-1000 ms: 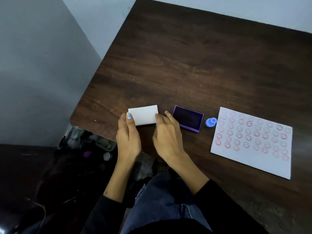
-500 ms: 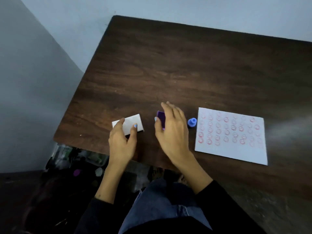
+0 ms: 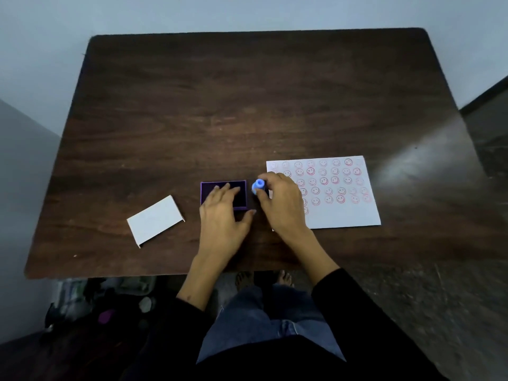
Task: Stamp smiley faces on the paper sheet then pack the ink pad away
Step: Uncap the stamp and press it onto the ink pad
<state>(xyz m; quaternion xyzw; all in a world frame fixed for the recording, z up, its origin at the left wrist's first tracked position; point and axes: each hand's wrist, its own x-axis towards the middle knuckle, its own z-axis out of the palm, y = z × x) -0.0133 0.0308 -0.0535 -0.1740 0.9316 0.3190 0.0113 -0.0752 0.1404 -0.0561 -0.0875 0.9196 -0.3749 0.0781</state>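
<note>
A purple ink pad (image 3: 238, 190) lies open near the table's front edge. My left hand (image 3: 223, 215) rests flat on its near half, fingers spread, thumb beside its right corner. Just right of it, my right hand (image 3: 283, 204) pinches a small blue stamp (image 3: 258, 185) between thumb and fingers. The white paper sheet (image 3: 341, 213) with several rows of red smiley faces lies to the right, partly under my right hand. The pad's white lid (image 3: 155, 220) lies alone to the left, tilted.
The dark wooden table (image 3: 247, 105) stretches away to a pale wall. Its front edge runs just below my wrists. Under the table at the left sits a clutter of dark items (image 3: 104, 303). My knees and bare feet show below.
My left hand let go of the white lid and moved right onto the ink pad. My right hand shifted from the pad to the blue stamp and closed on it. The camera swung right.
</note>
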